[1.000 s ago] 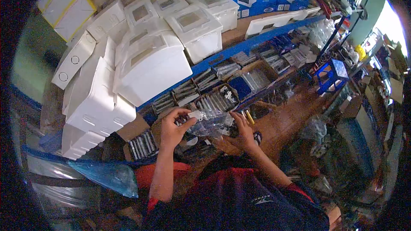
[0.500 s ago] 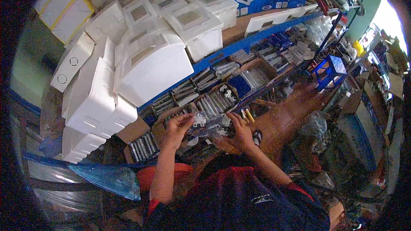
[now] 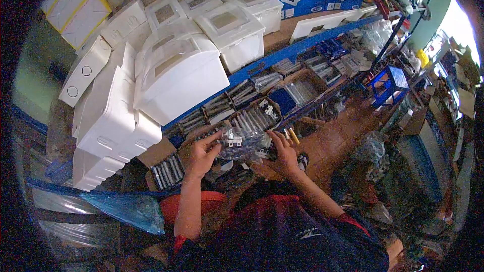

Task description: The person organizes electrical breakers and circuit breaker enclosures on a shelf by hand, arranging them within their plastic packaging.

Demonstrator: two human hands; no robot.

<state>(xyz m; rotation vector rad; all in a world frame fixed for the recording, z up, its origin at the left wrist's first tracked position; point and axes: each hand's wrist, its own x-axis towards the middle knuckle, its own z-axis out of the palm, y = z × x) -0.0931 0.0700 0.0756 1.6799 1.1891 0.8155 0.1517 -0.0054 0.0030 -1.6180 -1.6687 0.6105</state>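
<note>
head view: your left hand (image 3: 201,155) holds the left edge of a clear plastic bag (image 3: 248,147) of small parts, its grip pinching the film just beside a small white part (image 3: 232,139). your right hand (image 3: 284,154) takes the bag's other end, its grip curled and pressed onto the plastic. the bag hangs between your 2 hands, just in front of the cardboard trays (image 3: 254,117) under the blue shelf (image 3: 282,54). white boxes (image 3: 176,75) crowd that shelf.
</note>
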